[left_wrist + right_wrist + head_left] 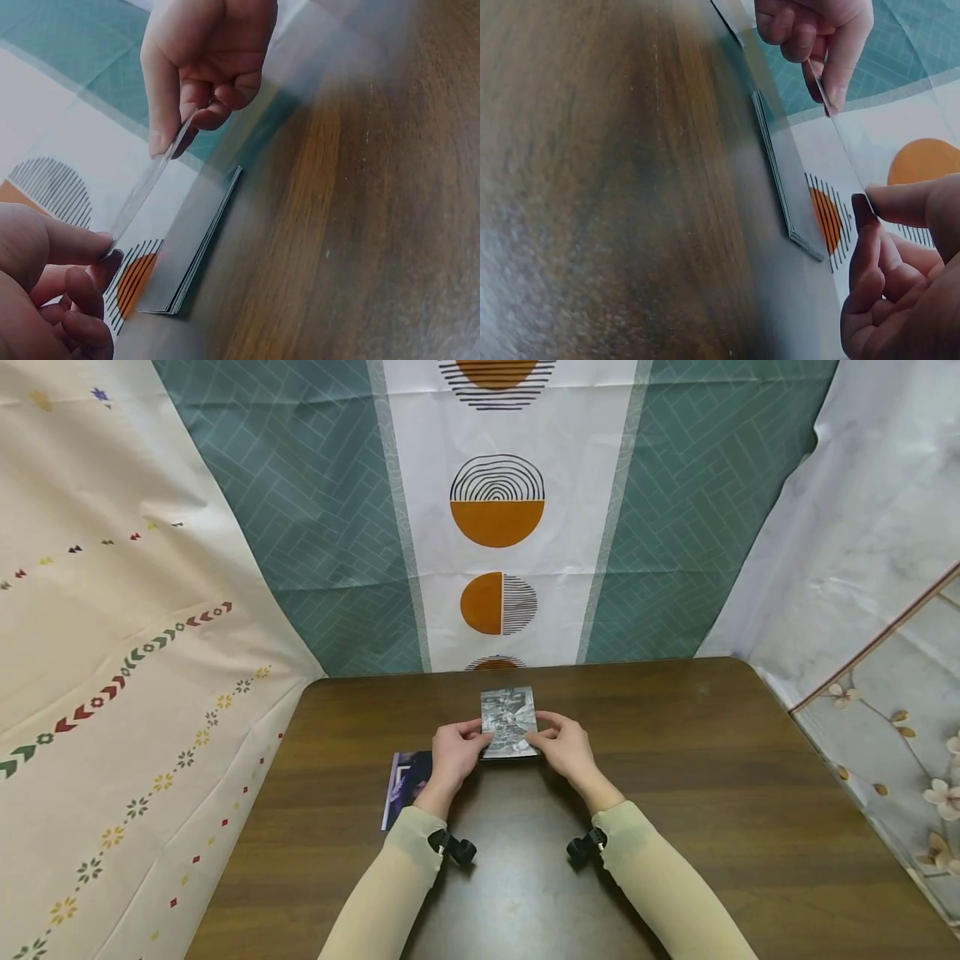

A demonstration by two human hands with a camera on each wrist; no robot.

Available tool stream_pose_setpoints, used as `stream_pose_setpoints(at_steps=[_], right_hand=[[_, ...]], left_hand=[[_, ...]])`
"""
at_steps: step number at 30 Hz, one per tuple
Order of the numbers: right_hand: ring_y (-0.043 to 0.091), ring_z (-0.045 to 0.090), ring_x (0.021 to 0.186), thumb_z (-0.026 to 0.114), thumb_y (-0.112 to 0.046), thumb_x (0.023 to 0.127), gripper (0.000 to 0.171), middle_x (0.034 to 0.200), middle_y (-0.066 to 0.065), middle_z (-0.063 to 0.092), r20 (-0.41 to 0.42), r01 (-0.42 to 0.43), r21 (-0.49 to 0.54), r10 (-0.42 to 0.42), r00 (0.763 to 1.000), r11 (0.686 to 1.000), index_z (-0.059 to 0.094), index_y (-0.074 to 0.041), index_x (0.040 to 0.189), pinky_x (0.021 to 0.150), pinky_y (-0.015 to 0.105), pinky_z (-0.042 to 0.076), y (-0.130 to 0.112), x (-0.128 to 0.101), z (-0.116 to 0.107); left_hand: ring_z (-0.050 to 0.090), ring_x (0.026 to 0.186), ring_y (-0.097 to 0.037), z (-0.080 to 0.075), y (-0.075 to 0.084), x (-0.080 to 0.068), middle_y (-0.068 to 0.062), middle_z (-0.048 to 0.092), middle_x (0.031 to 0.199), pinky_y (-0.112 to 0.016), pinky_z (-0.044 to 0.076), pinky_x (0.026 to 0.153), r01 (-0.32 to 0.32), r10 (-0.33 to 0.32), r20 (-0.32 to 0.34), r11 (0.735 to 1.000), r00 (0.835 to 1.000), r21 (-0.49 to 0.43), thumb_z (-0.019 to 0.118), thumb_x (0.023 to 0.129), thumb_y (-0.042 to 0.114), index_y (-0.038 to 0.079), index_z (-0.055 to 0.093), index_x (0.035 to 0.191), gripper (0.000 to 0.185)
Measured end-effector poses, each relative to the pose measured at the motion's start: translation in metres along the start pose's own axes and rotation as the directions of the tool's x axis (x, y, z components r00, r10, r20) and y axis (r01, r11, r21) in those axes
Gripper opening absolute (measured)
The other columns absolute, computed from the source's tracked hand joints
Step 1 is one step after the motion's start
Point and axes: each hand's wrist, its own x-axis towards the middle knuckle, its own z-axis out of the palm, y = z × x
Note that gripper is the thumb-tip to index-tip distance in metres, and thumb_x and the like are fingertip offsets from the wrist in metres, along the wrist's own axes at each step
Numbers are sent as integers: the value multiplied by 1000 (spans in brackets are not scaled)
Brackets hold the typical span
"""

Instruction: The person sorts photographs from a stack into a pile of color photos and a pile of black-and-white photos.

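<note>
A thin card (510, 714) with a grey-and-white picture is held up between both hands. My left hand (455, 752) pinches its left edge between thumb and fingers; my right hand (565, 745) pinches the right edge the same way. Seen nearly edge-on, the card (146, 187) tilts between the thumbs in the left wrist view. Beneath it, apart from it, a small stack of thin cards (206, 247) lies on the table. In the right wrist view the stack (772, 161) shows its layered edges. From the head, the raised card mostly hides this stack.
A dark purple picture card (401, 785) lies left of my left hand, partly covered by my wrist. The brown wooden table (675, 760) ends at a patterned cloth (502, 527) behind, with pale cloth hanging at either side. Each wrist wears a small black camera (453, 847).
</note>
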Motion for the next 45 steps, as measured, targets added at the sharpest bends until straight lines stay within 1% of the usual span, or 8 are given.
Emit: stream_pose_setpoints(at_steps=[5, 9, 17, 23, 29, 32, 36, 45], right_hand=[[20, 71, 85, 80, -21, 95, 52, 92, 4, 80, 9, -9, 9, 9, 1000, 1000, 67, -11, 144, 76, 36, 51, 1, 0, -2], [21, 71, 81, 80, -22, 96, 52, 92, 4, 79, 30, -23, 4, 23, 999, 1000, 67, -10, 145, 71, 36, 50, 2, -2, -7], [22, 72, 92, 78, -27, 99, 56, 100, 6, 80, 99, -19, -74, 26, 995, 997, 62, -5, 148, 75, 38, 52, 17, -9, -32], [23, 72, 95, 76, -29, 100, 58, 106, 7, 78, 140, -19, -128, 37, 990, 992, 60, -3, 149, 74, 39, 53, 32, -24, -63], [32, 70, 109, 75, -31, 102, 57, 120, 15, 76, 137, -28, -188, 54, 989, 982, 61, -2, 148, 86, 48, 57, 46, -37, -94], [37, 68, 114, 75, -33, 102, 55, 125, 19, 74, 125, -30, -213, 57, 991, 976, 63, -1, 145, 89, 51, 57, 51, -42, -110], [36, 68, 111, 75, -34, 101, 53, 123, 19, 73, 108, -29, -264, 60, 992, 964, 66, 1, 141, 88, 50, 56, 58, -47, -132], [33, 69, 101, 78, -38, 99, 52, 111, 13, 76, 102, -38, -352, 79, 992, 935, 72, 3, 131, 85, 52, 56, 76, -57, -170]], left_hand=[[66, 93, -21, 1, -1, -1, -5, 75, 95, -35, 54, 79, 6, -6, 12, 1000, 1000, 6, 87, 91, 18, 6, 81, 123, 34], [65, 92, -19, 3, -2, -3, -4, 75, 94, -35, 54, 78, 8, -9, 21, 1000, 1000, 5, 87, 91, 19, 7, 82, 122, 34], [58, 64, -10, 18, 2, -18, -2, 76, 85, -28, 48, 63, -32, 34, 99, 999, 994, -23, 85, 92, 19, 3, 80, 125, 37], [57, 52, -5, 42, 9, -34, -2, 78, 86, -26, 50, 62, -72, 78, 182, 997, 980, -42, 84, 93, 17, 1, 77, 129, 40], [60, 50, -6, 71, 17, -46, 1, 79, 84, -27, 55, 63, -103, 108, 236, 994, 966, -36, 83, 92, 16, 0, 76, 130, 42], [64, 60, -3, 86, 21, -52, 3, 78, 83, -26, 56, 69, -130, 129, 251, 991, 959, -11, 83, 91, 17, 0, 77, 128, 41], [67, 73, -2, 106, 27, -59, 7, 78, 82, -27, 56, 77, -173, 156, 276, 984, 948, 38, 83, 91, 19, 2, 78, 127, 40], [68, 77, -1, 140, 44, -74, 15, 75, 77, -26, 56, 77, -199, 149, 317, 971, 937, 135, 84, 91, 23, 9, 82, 123, 35]])
